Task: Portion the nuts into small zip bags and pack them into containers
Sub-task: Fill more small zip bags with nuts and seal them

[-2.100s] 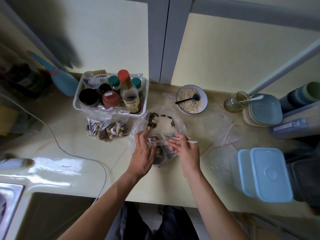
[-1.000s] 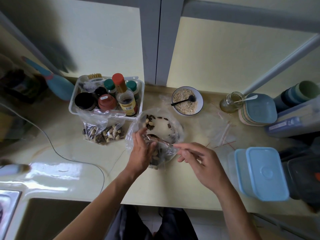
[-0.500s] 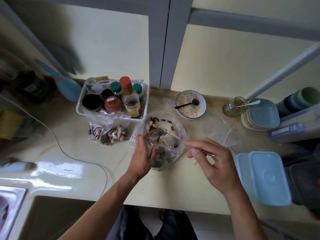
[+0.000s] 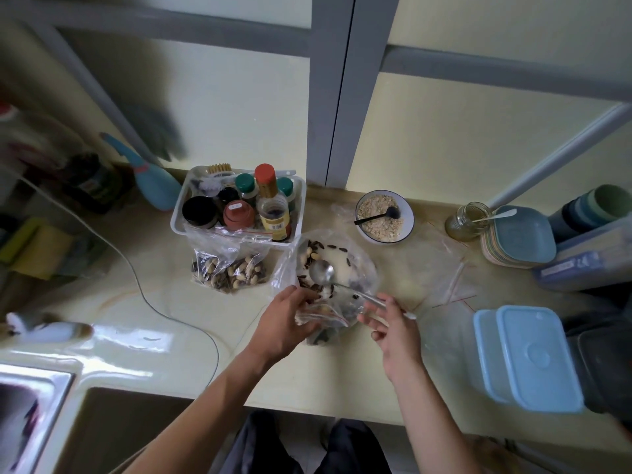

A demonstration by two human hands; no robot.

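A large clear bag point(image 4: 355, 258) of mixed nuts lies open on the counter, in front of the white basket. My left hand point(image 4: 284, 319) pinches the mouth of a small zip bag point(image 4: 325, 325) partly filled with nuts, just below the large bag. My right hand point(image 4: 393, 326) holds the handle of a metal spoon point(image 4: 321, 272) between thumb and fingers. The spoon's bowl looks empty and rests over the nuts in the large bag. Two filled zip bags point(image 4: 229, 268) lie to the left. Blue-lidded containers point(image 4: 526, 357) stand at the right.
A white basket point(image 4: 178, 217) of jars and bottles stands behind the bags. Also in view: a bowl of oats point(image 4: 408, 220) with a black spoon, a glass jar point(image 4: 463, 222), stacked plates point(image 4: 519, 237), empty zip bags point(image 4: 444, 268), a cable point(image 4: 143, 285), and the sink point(image 4: 30, 415) at lower left.
My right hand left the small bag's mouth and swung out to the right. The spoon's bowl went up into the large bag. My left hand kept hold of the small bag.
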